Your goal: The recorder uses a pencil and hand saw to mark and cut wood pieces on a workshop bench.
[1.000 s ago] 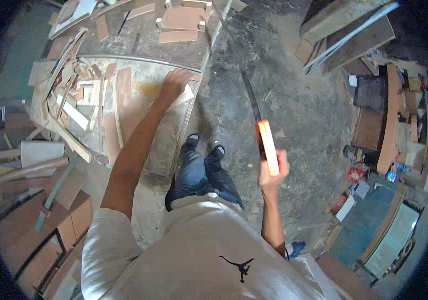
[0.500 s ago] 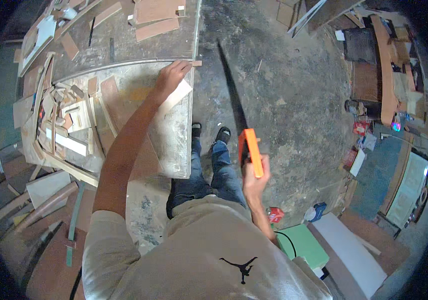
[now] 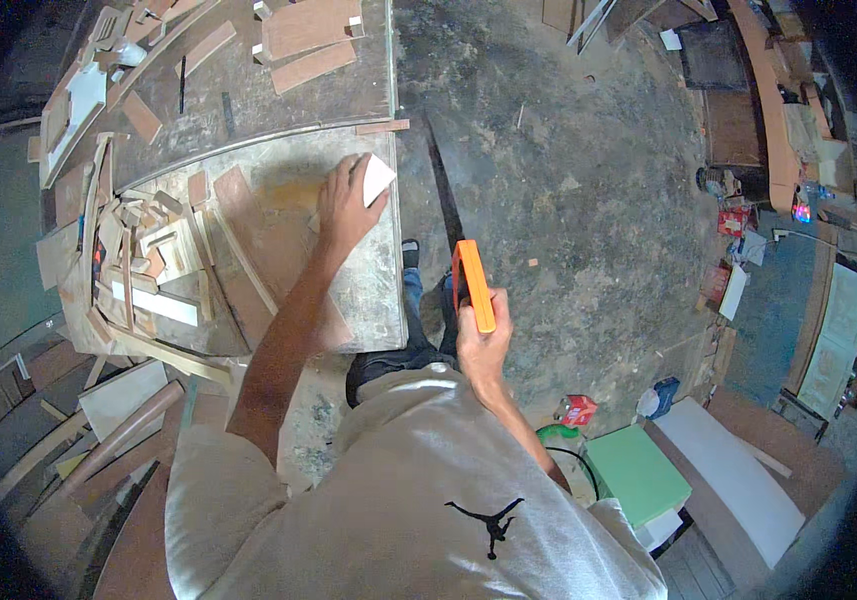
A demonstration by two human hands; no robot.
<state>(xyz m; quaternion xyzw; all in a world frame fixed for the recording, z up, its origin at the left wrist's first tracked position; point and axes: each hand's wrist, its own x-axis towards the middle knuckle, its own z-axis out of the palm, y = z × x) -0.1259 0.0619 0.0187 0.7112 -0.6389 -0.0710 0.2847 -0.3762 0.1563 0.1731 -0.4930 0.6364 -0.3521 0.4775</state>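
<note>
My left hand grips a small white board near the right edge of the pale lower bench surface. A thin reddish wood strip lies just beyond it, sticking out past the edge. My right hand is closed on the orange handle of a handsaw. Its long dark blade points forward over the floor, right of the bench edge, apart from the board.
Loose boards and offcuts cover the bench's left part; more panels lie on the darker surface beyond. At right stand a cluttered ledge, a green box and a long white board. Concrete floor lies right of me.
My left hand has come back from the wood strip onto the white board and holds it. The saw has moved leftward, closer to the bench edge.
</note>
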